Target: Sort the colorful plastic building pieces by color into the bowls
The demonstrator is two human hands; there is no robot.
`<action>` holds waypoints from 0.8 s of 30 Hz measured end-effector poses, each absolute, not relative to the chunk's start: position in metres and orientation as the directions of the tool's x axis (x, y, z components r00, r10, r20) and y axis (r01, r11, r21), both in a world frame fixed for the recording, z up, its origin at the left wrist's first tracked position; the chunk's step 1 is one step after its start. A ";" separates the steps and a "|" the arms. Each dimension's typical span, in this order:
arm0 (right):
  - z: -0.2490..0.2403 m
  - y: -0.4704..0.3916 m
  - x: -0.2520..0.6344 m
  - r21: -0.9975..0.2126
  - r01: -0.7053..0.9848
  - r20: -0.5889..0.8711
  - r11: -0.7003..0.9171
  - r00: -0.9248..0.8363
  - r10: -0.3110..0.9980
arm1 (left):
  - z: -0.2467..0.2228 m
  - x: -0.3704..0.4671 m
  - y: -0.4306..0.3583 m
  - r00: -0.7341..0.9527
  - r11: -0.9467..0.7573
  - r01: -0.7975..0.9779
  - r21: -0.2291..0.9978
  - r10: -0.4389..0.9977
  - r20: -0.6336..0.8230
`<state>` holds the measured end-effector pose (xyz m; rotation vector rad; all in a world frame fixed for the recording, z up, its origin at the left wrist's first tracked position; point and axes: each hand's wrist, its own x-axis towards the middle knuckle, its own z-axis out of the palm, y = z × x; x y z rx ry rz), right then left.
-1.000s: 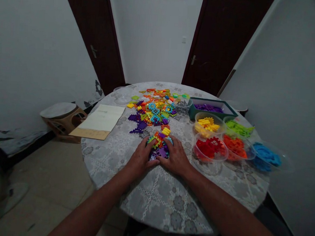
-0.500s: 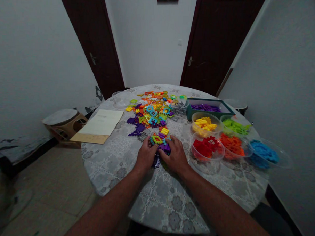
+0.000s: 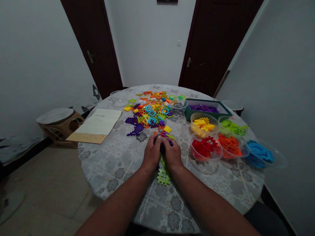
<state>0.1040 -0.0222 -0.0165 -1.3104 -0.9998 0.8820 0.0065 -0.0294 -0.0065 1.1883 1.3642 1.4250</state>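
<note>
1. Apparently the left hand (image 3: 152, 153) and the right hand (image 3: 173, 154) are cupped closely together around dark purple pieces (image 3: 162, 149), with fingers curled inward; how far each is open inside the cup cannot be told
2. The purple pieces sit between the two hands, over the near half of the table (image 3: 105, 164); whether they rest on the cloth is hidden
3. Between the wrists is a green toothed piece (image 3: 163, 181), and a colorful pile (image 3: 152, 112) lies beyond the hands
4. The pieces look like thin plastic, so they are probably light, stiff and slightly slippery; their narrow teeth seem the weakest parts, and flat faces or outer edges look the safest to pinch
5. The fingers cover most of the purple pieces, hiding their full shape and any joints. A green strip (image 3: 163, 162) is partly covered too, and whether it connects to the toothed piece is unclear
6. Overlap and blur obscure individual pieces in the pile, and the frame cuts off both forearms
</note>
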 end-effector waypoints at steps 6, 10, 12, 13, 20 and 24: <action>-0.020 -0.021 0.094 -0.975 -0.195 0.034 0.105 0.336 0.941 | -0.004 0.015 -0.030 -0.312 -0.059 -0.116 0.991 0.950 0.020; -0.010 -0.014 0.087 -0.982 -0.138 0.075 0.129 0.342 0.937 | 0.005 0.023 -0.019 -0.371 -0.122 -0.288 0.950 0.929 0.007; -0.002 -0.008 0.087 -0.987 -0.056 0.125 0.153 0.348 0.929 | 0.011 0.027 -0.010 -0.355 -0.145 -0.413 0.899 0.935 -0.012; 0.002 -0.005 0.088 -0.986 0.000 0.156 0.167 0.348 0.924 | 0.013 0.029 -0.005 -0.346 -0.153 -0.481 0.863 0.938 -0.027; 0.019 0.003 0.100 -0.861 0.401 0.437 0.313 0.267 0.859 | 0.017 0.036 0.014 -0.135 0.022 -0.851 0.524 0.956 -0.259; 0.018 0.002 0.099 -0.716 0.565 0.576 0.409 0.149 0.804 | 0.011 0.030 0.014 -0.008 0.125 -0.912 0.391 0.946 -0.323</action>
